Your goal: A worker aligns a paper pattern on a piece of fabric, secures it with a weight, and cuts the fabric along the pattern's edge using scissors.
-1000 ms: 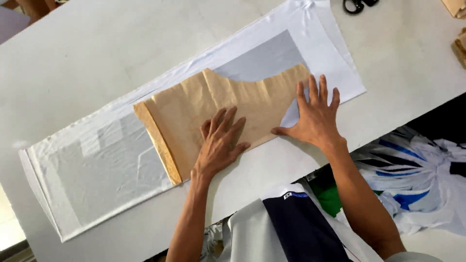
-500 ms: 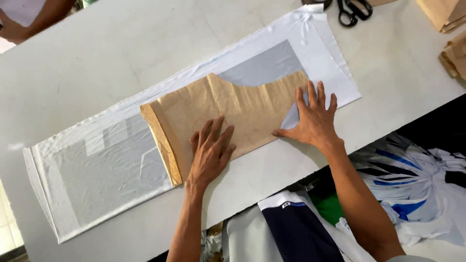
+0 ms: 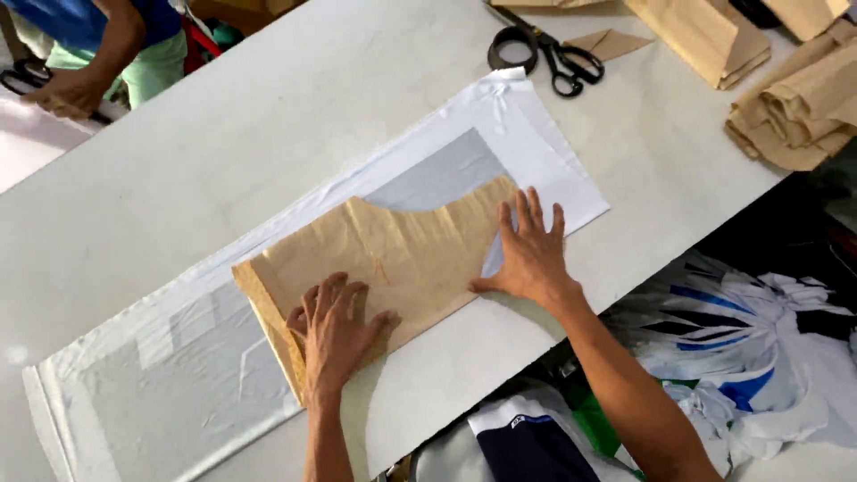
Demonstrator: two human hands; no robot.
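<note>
Black-handled scissors [image 3: 546,54] lie on the white table [image 3: 268,116] near folded brown paper pieces [image 3: 790,98] at its far corner, a heap of white-and-blue cloth [image 3: 759,357] sits below the edge, and another person [image 3: 98,49] works opposite.

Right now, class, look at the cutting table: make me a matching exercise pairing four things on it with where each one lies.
Things:
1. brown paper pattern
2. white fabric strip
3. black scissors
4. folded brown paper stack

Places:
A. at the table's far edge, beyond the fabric's end
B. flat under both hands, on top of the fabric
C. at the table's right edge
D. stretched slantwise across the table

Pairs: 1-B, 2-D, 3-A, 4-C. The left hand and right hand both press the pattern flat.
</note>
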